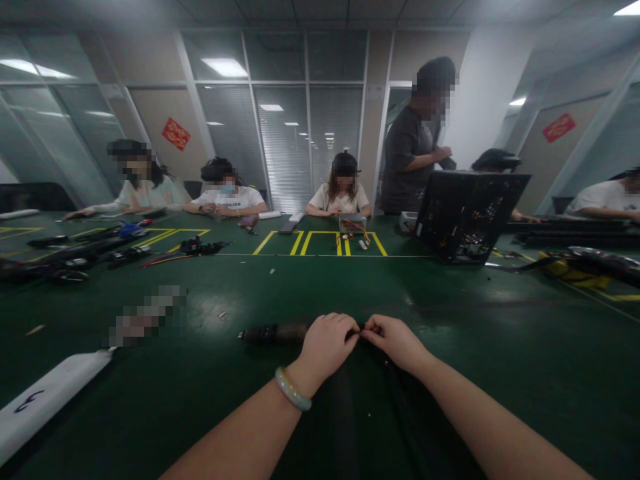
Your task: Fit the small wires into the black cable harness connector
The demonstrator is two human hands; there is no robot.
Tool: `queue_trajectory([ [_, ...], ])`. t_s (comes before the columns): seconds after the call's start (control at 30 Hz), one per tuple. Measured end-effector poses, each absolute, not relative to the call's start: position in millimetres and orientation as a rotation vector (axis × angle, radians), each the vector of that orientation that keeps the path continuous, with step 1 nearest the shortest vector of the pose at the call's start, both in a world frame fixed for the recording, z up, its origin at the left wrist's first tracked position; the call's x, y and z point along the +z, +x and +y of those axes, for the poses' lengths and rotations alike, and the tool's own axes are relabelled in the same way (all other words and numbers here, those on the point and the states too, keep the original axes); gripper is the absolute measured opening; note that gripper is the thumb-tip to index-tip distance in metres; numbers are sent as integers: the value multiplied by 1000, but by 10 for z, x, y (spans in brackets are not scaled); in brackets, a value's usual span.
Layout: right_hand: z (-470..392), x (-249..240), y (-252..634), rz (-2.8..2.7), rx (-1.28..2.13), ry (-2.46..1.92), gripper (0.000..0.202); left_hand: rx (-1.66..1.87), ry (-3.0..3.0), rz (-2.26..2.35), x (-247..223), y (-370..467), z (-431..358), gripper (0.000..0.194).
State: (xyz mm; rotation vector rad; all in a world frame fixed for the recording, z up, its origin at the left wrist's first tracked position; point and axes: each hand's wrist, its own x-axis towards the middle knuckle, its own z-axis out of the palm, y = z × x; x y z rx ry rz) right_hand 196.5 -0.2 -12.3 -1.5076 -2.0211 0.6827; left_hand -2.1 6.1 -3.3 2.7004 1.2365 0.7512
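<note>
1. Tabletop (pixel 225 407): green, broad, running under and well past the fingers (pixel 375 325) on every side.
2. Black computer case (pixel 470 217): beyond the fingers and to their right, well apart, at a tilt in this view. No hand of the wearer on it.
3. White bar (pixel 55 403), marked with a "3": nearer the wearer than the fingers and far to their left; untouched.
4. Long dark strip (pixel 400 400): lies on the near side of the fingers, running toward the wearer below the right forearm. Too dim to identify.
5. Cable bundle (pixel 197 247): beyond the fingers, off to the left, loose wire ends showing; untouched.
6. Dark cylindrical piece (pixel 280 333): lies lengthwise just left of the fingers, its other end passing out of sight behind the left hand. Whether that hand grips it, cannot tell.
7. Left hand (pixel 327 340) and right hand (pixel 397 340): close together, thumbs and forefingers narrowed in facing pinches.
8. Small dark piece (pixel 364 327): between the two pinches, mostly covered. Whether it joins the cylindrical piece, cannot tell. Progress, my judgement: mid-step. Done: both hands are set on the piece. Left: the fine handwork itself; nothing visible marks it complete, and the piece is not yet released.
</note>
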Motion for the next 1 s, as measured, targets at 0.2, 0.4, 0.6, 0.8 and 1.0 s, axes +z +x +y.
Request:
queue_trajectory([
  [0.2,-37,-59,1924,-2006,659,-1554,18,726,2683,1280,13,-8,30,13],
  [0.4,-46,-48,1920,-2013,652,-1567,15,690,2701,1288,29,-8,21,4],
  [0.6,-23,-91,1942,-2021,661,-1549,16,638,2739,1276,28,-6,34,5],
  [0.8,-48,-52,1955,-2050,723,-1529,15,654,2749,1253,47,-8,29,7],
  [1.0,-77,-12,2000,-2048,841,-1452,13,654,2726,1261,43,-14,27,4],
])
